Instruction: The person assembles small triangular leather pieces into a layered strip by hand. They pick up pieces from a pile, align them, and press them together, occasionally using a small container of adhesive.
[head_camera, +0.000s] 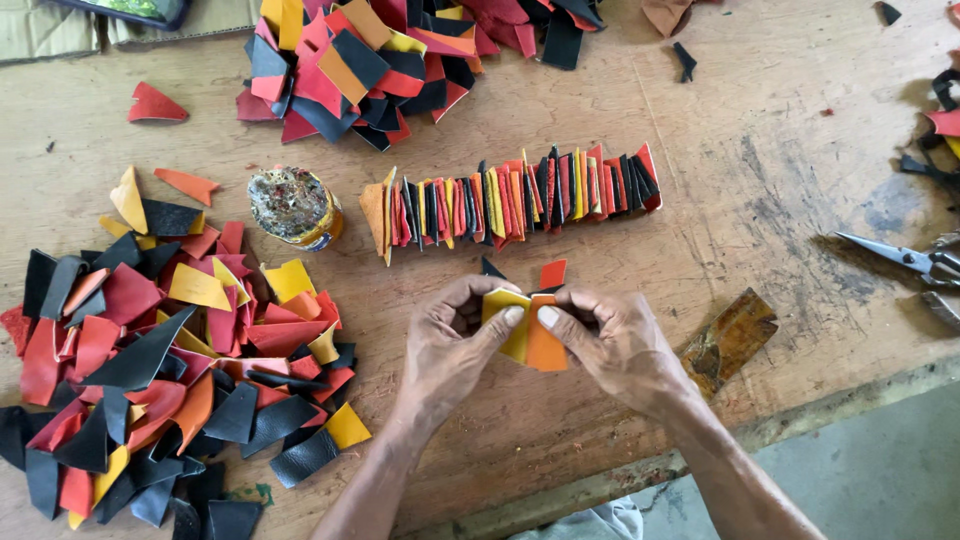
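Observation:
My left hand (455, 345) and my right hand (610, 345) meet low in the middle of the wooden table (780, 170). Together they pinch a small stack of leather pieces (528, 330): yellow in front on the left, orange on the right, with black and red corners sticking up behind. Both thumbs press on the front of the stack. Just beyond my hands stands a row of joined leather pieces (515, 200) in red, black, yellow and orange, set on edge like a fan.
A big heap of loose leather scraps (150, 370) lies at the left, another heap (390, 55) at the top. A glue-crusted tin (295, 207) sits between them. Scissors (910, 260) lie at the right, a smeared brown scrap (730, 340) near my right hand.

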